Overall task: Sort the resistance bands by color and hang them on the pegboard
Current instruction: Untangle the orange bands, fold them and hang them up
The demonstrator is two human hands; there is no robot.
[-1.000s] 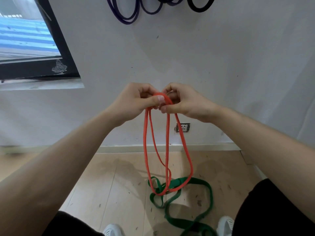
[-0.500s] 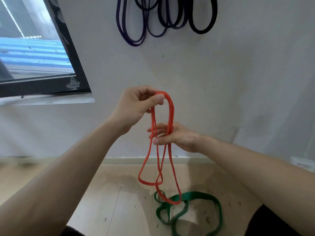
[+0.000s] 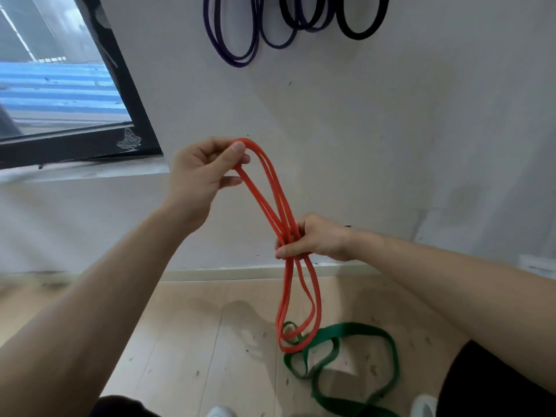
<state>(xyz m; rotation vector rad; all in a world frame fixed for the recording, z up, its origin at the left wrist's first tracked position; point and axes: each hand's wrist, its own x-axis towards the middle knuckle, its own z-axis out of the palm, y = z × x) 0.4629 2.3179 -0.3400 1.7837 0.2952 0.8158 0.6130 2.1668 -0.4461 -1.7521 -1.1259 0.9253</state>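
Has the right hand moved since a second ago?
Yes. The right hand dropped toward the baseboard, sliding down the orange band away from the left hand.

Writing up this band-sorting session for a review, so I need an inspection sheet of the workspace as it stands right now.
Surface: pale wood floor.
Job's things: orange band held in both hands, lower loops hanging over the green band on the floor; purple bands and black band hang on the wall above.
Clutter: dark specks on the floor.
Grippers: left hand pinches the band's top; right hand has a grip round its middle.
Cables: nothing seen.
Surroundings: white wall, window at left.
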